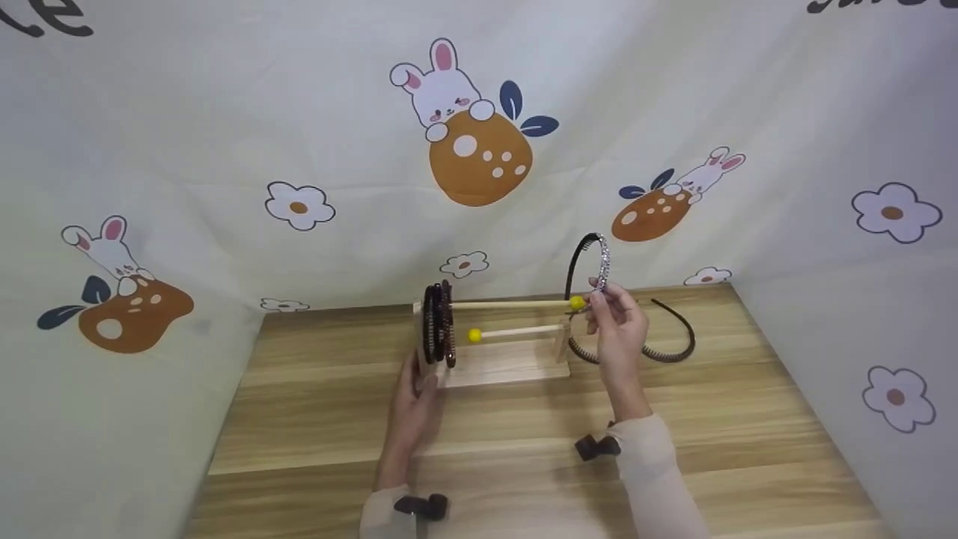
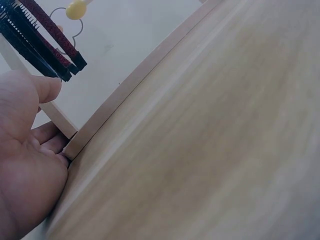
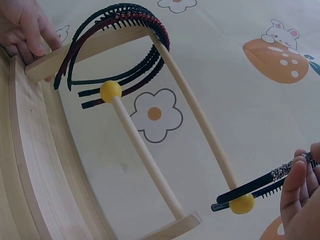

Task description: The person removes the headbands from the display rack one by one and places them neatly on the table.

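My right hand point(image 1: 621, 322) pinches a black headband point(image 1: 605, 258) with silver sparkling stones on its band and comb teeth inside. In the right wrist view its two ends overlap the yellow ball point(image 3: 241, 202) at the tip of the upper rod point(image 3: 200, 115). My left hand point(image 1: 414, 404) grips the lower part of the left upright of a wooden rack point(image 1: 501, 364), thumb in front and fingers behind. Several dark headbands point(image 1: 439, 326), one of them reddish, hang at the inner end of the upper rod, near the left upright.
The shorter lower rod point(image 1: 520, 332) points left from the right upright point(image 1: 560, 344) and ends in another yellow ball point(image 1: 475, 335). On the wood-grain table point(image 1: 509, 434) a dark toothed headband point(image 1: 692, 340) lies right of my right hand. A printed cloth point(image 1: 359, 135) rises behind.
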`<state>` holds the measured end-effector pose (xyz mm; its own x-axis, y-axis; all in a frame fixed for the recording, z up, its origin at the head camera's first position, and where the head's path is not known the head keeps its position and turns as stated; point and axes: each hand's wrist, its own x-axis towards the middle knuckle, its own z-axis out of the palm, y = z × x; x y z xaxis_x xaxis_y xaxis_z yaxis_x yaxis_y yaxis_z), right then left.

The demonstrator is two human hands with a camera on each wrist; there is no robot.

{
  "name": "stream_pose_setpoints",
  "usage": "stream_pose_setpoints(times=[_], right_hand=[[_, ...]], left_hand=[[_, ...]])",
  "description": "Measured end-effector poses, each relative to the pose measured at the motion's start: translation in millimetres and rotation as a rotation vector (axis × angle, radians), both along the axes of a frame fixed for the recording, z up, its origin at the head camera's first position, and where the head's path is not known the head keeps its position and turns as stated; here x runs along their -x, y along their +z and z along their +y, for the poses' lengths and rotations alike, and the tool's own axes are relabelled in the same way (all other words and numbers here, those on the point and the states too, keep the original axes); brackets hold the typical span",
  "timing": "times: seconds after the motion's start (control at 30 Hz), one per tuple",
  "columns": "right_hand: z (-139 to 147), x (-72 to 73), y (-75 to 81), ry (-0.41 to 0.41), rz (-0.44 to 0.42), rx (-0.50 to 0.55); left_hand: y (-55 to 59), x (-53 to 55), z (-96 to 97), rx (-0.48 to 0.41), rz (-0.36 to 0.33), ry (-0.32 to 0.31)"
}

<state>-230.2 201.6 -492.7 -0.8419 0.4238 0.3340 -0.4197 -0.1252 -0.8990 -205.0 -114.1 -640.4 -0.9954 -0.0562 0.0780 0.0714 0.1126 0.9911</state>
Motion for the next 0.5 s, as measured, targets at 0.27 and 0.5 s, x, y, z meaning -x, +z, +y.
stream_pose_setpoints(times=[0.27,0.5], right_hand=[[11.7,-0.6,-2.9,-0.006,0.007,0.002],[22.4,1.4,-6.1,-0.018,-0.014,-0.002]], left_hand=[[-1.2,0.9,0.4,0.001,-0.008,-0.004],[-1.4,0.9,0.3,0.009,-0.024,-0.002]])
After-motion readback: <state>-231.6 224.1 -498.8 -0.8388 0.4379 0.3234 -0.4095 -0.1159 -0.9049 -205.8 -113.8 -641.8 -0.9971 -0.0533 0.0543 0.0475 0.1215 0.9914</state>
